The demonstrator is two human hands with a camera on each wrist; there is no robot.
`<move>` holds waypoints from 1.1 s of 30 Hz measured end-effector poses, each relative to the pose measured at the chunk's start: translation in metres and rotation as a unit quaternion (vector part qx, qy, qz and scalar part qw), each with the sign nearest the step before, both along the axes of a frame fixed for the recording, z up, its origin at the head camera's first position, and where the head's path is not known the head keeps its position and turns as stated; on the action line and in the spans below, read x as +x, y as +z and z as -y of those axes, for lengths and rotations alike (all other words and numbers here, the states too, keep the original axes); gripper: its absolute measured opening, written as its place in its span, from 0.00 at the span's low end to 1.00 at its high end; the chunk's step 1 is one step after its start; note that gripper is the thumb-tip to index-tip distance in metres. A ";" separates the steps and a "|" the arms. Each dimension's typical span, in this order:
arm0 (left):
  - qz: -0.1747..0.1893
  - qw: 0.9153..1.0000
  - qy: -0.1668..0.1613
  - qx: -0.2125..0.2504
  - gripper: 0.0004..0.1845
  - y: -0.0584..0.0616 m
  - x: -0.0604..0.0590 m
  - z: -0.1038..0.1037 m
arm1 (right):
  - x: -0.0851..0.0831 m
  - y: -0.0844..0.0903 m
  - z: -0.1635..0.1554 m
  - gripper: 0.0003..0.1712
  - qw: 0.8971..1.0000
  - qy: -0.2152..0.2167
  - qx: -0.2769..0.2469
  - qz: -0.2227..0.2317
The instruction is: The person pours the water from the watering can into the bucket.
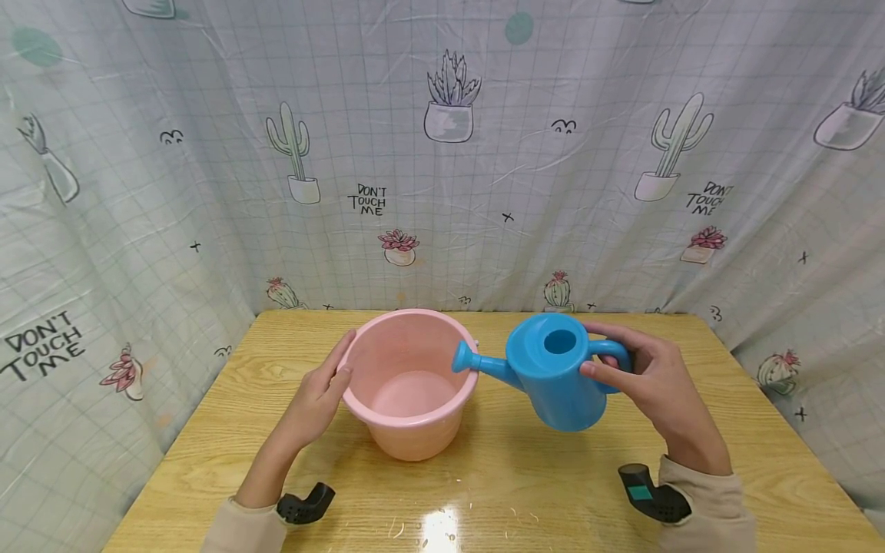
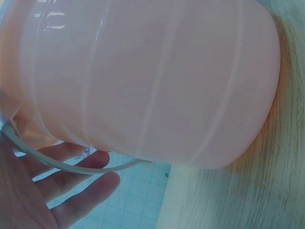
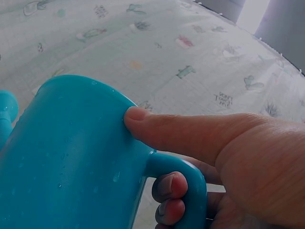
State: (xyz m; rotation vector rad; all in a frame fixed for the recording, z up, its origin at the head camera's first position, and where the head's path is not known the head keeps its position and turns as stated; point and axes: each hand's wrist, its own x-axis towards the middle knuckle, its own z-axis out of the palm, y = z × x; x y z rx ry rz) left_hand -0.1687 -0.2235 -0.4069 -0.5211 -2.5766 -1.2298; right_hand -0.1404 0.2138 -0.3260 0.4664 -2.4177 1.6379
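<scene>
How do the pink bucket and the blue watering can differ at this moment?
The bucket is pink, open-topped and stands on the table; the watering can is blue, has a small top hole and spout, and is held tilted, spout over the bucket's rim. The left hand lies flat against the bucket; the right hand grips the can's handle. Both look plastic.

A makeshift recording booth: a cactus-print curtain (image 1: 442, 153) hangs beyond the fingers, enclosing a wooden table (image 1: 525, 476).
</scene>
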 end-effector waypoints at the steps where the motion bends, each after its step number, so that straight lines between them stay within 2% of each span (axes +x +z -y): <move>1: 0.000 1.000 0.000 0.000 0.28 0.000 0.000 0.000 | 0.000 0.000 0.000 0.29 1.000 -0.001 0.002 -0.001; 20: -0.001 1.000 -0.002 0.002 0.27 -0.001 -0.002 0.001 | 0.000 0.000 0.000 0.29 1.000 -0.010 0.019 -0.002; 33: -0.001 1.000 -0.002 0.001 0.28 -0.002 -0.001 0.001 | 0.000 0.000 0.000 0.29 1.000 -0.003 0.009 -0.004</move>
